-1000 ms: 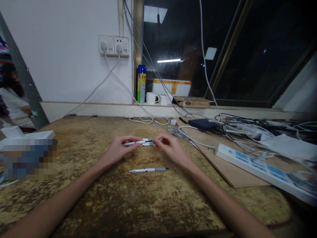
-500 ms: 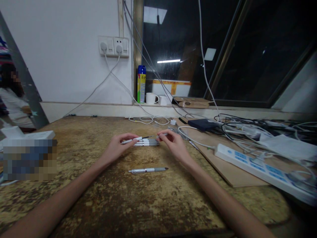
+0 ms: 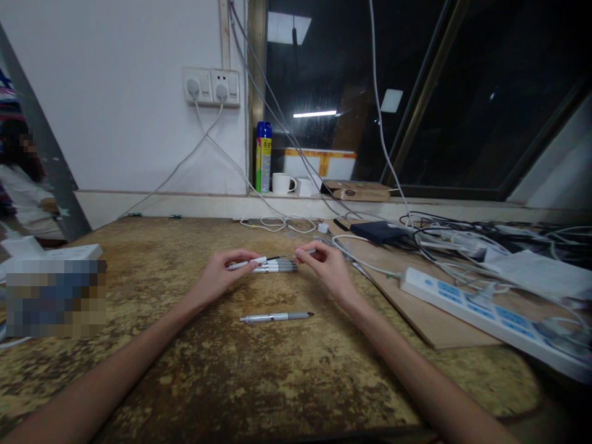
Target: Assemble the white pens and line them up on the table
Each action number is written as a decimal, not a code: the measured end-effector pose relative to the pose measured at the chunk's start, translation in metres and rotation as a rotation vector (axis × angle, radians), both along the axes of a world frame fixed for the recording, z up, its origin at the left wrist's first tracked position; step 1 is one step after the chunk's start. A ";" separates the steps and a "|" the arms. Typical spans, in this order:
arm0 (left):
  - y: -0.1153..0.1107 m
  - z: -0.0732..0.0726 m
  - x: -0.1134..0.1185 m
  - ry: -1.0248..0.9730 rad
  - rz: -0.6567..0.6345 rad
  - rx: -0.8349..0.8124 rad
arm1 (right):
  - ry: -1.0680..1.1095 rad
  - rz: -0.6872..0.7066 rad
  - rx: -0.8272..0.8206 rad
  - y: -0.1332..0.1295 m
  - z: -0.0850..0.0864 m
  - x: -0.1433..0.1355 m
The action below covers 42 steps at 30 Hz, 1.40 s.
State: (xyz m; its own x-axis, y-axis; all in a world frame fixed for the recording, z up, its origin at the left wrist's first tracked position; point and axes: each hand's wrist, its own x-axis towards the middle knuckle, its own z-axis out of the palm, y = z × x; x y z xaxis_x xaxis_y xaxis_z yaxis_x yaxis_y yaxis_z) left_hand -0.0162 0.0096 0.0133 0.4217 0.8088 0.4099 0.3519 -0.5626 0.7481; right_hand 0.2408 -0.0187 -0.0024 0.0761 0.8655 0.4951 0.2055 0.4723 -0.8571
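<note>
My left hand (image 3: 226, 269) pinches the white barrel of a pen (image 3: 258, 261), and a thin dark refill (image 3: 276, 257) sticks out of its right end. Across a small gap, my right hand (image 3: 327, 262) has its thumb and fingers closed on a grey pen grip (image 3: 312, 251), partly hidden by the fingers. Just below the barrel, several white-and-grey pens (image 3: 281, 267) lie side by side on the worn wooden table (image 3: 194, 364). One more pen (image 3: 276, 317), whole and with a grey grip, lies by itself nearer to me.
A white power strip (image 3: 462, 308) and a brown board (image 3: 430, 320) lie on the right, with tangled cables behind. A spray can (image 3: 264, 157), a white mug (image 3: 282, 183) and a cardboard box (image 3: 358, 190) stand on the sill. A person (image 3: 25, 185) is at far left.
My right hand, with the grey grip, has shifted very slightly to the right, away from the refill tip. My left hand and the pens on the table look much the same.
</note>
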 end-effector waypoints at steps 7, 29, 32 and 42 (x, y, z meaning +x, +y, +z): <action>0.000 -0.002 -0.001 0.010 -0.010 -0.020 | 0.013 0.002 0.008 0.000 0.001 -0.001; -0.006 -0.001 0.005 -0.012 -0.057 -0.056 | 0.027 0.227 -0.053 -0.013 0.000 -0.026; -0.009 0.000 0.007 -0.012 -0.065 -0.081 | 0.021 0.251 -0.038 -0.015 -0.001 -0.028; -0.012 0.004 0.007 -0.013 -0.080 -0.060 | -0.080 0.159 0.016 -0.016 0.002 -0.024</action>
State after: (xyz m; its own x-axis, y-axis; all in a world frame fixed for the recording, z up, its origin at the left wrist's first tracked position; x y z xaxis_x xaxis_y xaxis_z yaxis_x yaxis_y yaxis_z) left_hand -0.0096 -0.0023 0.0168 0.4809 0.7959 0.3679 0.2979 -0.5429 0.7852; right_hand 0.2168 -0.0351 -0.0007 -0.1015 0.8553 0.5081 0.1942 0.5179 -0.8331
